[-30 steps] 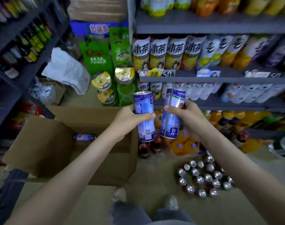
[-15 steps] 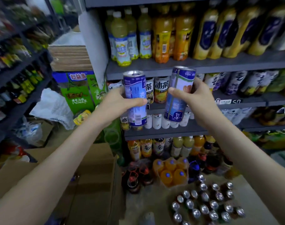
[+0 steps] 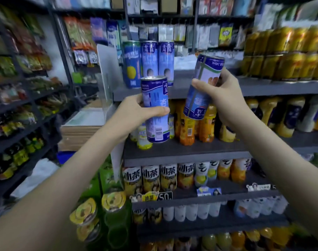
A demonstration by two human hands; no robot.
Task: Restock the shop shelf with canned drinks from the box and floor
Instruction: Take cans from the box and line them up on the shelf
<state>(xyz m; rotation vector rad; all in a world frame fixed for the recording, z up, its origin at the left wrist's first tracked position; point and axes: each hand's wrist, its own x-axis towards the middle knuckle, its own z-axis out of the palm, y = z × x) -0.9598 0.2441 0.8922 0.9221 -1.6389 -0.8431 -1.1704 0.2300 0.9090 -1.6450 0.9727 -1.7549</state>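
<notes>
A blue can (image 3: pixel 155 109) is held upright, fingers wrapped round it, by the left hand (image 3: pixel 134 113). A second can (image 3: pixel 202 86), tilted and apparently inverted, is clasped by the right hand (image 3: pixel 225 100). Behind, similar cans (image 3: pixel 157 58) are stood on the shelf (image 3: pixel 263 88).

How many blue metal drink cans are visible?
5 blue metal cans: one in the left hand, one in the right hand, three on the grey shelf; more may hide behind.

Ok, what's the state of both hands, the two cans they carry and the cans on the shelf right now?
Left hand: grips the left can.
Left can: upright, off the shelf.
Right hand: grips the right can.
Right can: tilted, label upside down.
Shelf cans: three, upright, side by side.
</notes>
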